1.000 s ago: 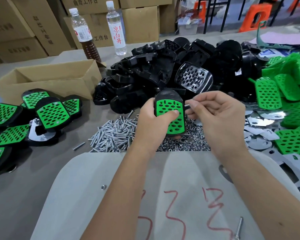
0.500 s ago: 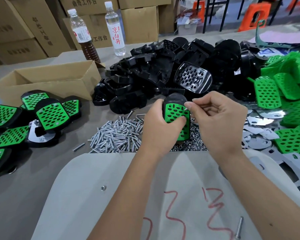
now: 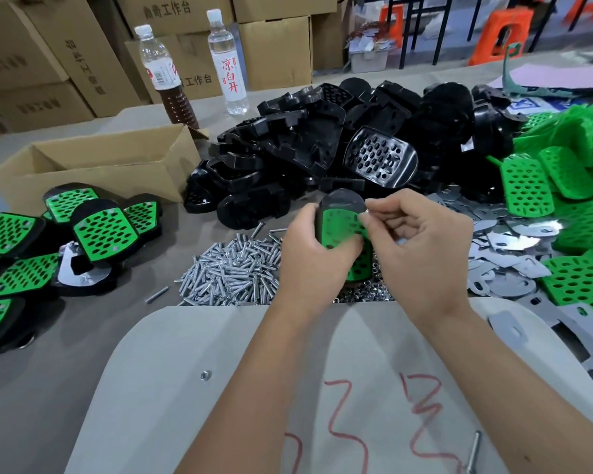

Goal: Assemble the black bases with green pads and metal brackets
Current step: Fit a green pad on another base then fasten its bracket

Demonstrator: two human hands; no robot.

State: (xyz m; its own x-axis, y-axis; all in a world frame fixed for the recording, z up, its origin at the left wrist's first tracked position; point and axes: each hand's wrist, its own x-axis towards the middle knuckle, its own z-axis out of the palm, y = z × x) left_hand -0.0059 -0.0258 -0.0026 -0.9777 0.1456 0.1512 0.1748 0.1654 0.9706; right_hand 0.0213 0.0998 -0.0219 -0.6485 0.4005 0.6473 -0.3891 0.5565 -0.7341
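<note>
My left hand [image 3: 317,258] grips a black base with a green perforated pad [image 3: 342,223] set into it, held upright above the pile of nuts [image 3: 370,291]. My right hand [image 3: 421,248] has its thumb and forefinger pinched at the pad's upper right corner; a small metal piece shows there, too small to identify. A heap of bare black bases [image 3: 339,148] lies behind. Loose green pads [image 3: 562,200] are at the right, flat metal brackets [image 3: 514,254] beside them. A pile of screws [image 3: 233,271] lies left of my hands.
Finished green-and-black assemblies [image 3: 65,241] are stacked at the left beside an open cardboard box [image 3: 100,165]. Two bottles [image 3: 192,63] stand at the back before cardboard cartons. A grey board with red marks [image 3: 305,388] lies under my forearms, a bolt [image 3: 473,453] on it.
My left hand has turned the base more edge-on and shifted it right. My right hand has closed in from beside the pad onto its upper right corner.
</note>
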